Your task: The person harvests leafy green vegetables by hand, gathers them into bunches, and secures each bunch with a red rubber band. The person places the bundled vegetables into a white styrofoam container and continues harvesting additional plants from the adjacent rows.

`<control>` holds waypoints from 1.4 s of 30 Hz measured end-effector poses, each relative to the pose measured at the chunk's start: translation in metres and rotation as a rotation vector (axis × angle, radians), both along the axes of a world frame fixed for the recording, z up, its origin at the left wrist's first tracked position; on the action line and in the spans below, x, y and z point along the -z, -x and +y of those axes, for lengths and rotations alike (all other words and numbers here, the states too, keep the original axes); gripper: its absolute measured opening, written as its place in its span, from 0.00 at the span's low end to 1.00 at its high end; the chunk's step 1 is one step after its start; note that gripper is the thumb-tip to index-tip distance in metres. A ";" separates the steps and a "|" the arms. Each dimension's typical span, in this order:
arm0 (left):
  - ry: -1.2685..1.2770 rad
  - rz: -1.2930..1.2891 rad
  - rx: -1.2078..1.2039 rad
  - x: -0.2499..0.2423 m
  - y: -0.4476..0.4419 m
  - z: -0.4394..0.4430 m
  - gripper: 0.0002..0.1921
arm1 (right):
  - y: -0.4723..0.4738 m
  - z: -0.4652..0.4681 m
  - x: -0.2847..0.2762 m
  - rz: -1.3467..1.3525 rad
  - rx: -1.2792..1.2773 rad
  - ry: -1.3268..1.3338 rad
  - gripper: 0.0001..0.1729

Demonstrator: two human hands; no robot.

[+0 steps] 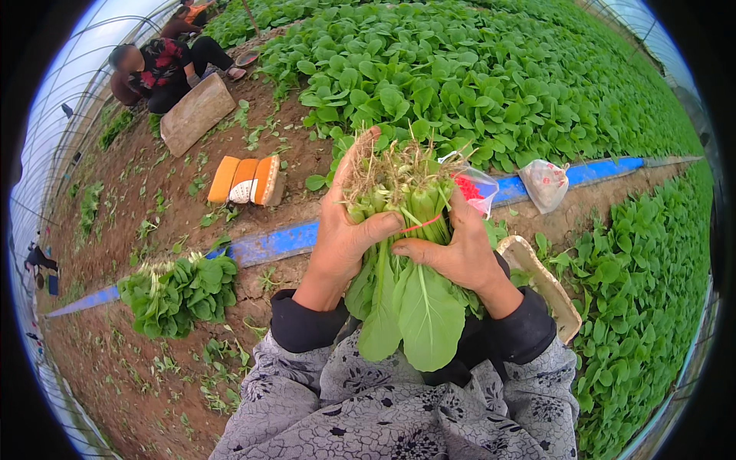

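Note:
A bunch of leafy greens point(425, 305) hangs leaves-down before my lap, its tangled roots pointing up and away from me. Around its pale green stems runs a thin red band point(422, 224). My left hand point(351, 224) wraps the left side of the bunch, thumb across the stems beside the band. From the right, my right hand point(454, 247) clasps the stems, its thumb just below the band. The undersides of both hands' fingers are partly hidden by the bunch. A plastic bag with red bands point(468, 187) lies just beyond my right hand.
Harvested bunches point(178, 293) lie on the soil at left, near a blue strip point(276, 244). An orange padded item point(246, 181) sits farther out. A white foam box point(540, 282) and a tied plastic bag point(545, 184) are at right. A co-worker point(167, 69) crouches behind another foam box point(198, 114); dense greens point(460, 80) grow ahead.

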State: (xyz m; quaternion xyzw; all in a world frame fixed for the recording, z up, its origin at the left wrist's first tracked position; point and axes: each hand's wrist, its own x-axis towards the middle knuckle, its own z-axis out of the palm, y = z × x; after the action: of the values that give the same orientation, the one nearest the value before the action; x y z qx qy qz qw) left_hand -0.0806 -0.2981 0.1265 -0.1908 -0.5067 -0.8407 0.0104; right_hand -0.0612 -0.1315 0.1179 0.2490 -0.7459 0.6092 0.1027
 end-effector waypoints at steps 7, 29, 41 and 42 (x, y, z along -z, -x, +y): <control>0.188 0.078 0.033 0.009 0.009 -0.014 0.56 | -0.007 0.031 -0.089 0.232 0.174 -0.502 0.29; 0.303 0.182 -0.084 0.002 0.010 -0.010 0.56 | 0.019 0.007 -0.098 0.323 -0.060 -0.919 0.13; -0.068 -0.290 0.225 0.014 0.021 0.001 0.43 | 0.021 0.010 -0.105 0.469 -0.169 -0.855 0.11; -0.210 -0.231 0.253 0.018 0.018 0.006 0.37 | 0.024 0.012 -0.107 0.480 -0.186 -0.817 0.11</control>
State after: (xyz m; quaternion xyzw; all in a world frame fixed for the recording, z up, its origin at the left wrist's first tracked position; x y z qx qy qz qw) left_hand -0.0984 -0.2925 0.1089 -0.1529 -0.3858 -0.8999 -0.1339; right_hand -0.0848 -0.1198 0.2244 0.4680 -0.8540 0.1984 0.1107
